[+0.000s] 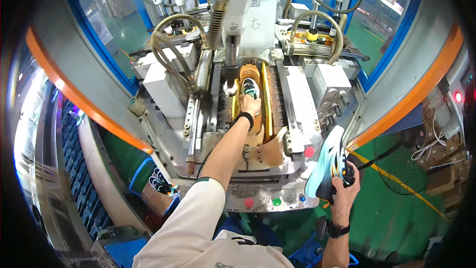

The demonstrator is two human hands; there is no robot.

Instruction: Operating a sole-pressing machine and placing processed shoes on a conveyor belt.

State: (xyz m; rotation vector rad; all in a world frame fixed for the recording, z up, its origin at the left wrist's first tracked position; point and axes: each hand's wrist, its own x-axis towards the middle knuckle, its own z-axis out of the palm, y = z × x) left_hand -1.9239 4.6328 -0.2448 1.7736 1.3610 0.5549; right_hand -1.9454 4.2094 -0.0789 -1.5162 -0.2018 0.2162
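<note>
My left hand [249, 104] reaches into the trough of a machine, with its fingers closed on a shoe [251, 88] there. Part of that shoe is hidden by the hand; white, green and black show at its far end. Tan pads [267, 150] and yellow strips line the trough around it. Off the machine's front right corner, my right hand [348, 187] grips a sneaker [326, 167] by its black collar. This sneaker is pale blue and black with orange accents, tilted with its toe up and its pale sole facing left.
A metal ram [232, 54] hangs just above and left of the left hand. Hoses and white blocks [331, 85] flank the trough. Coloured buttons [276, 202] line the front edge. At lower left a blue-rimmed bin [157, 191] holds shoes; a wire fan guard [399, 164] stands right.
</note>
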